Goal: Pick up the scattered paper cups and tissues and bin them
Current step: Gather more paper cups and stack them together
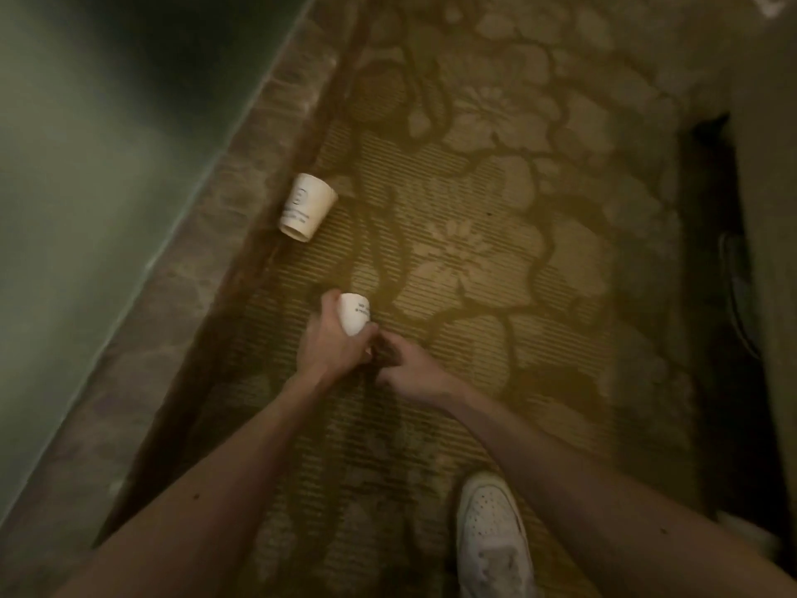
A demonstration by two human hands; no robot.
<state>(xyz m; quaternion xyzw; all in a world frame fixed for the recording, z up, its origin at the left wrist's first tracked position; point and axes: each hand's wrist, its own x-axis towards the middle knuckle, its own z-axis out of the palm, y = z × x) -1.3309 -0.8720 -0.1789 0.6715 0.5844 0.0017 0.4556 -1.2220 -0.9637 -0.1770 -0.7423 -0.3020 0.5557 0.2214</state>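
Observation:
My left hand [332, 338] grips a white paper cup [356, 315] with dark print, held low over the patterned carpet. My right hand [409, 366] sits right beside it, fingers curled close to the cup's lower end; whether it touches the cup is unclear. A second white paper cup [307, 207] with a printed logo lies on its side on the carpet, further away and to the left, near the carpet's border. No tissues and no bin are in view.
A greenish wall [86, 187] runs along the left with a brown carpet border [241, 209] beside it. My white shoe [491, 537] stands at the bottom right. A dark gap and furniture edge [733, 252] lie at the right.

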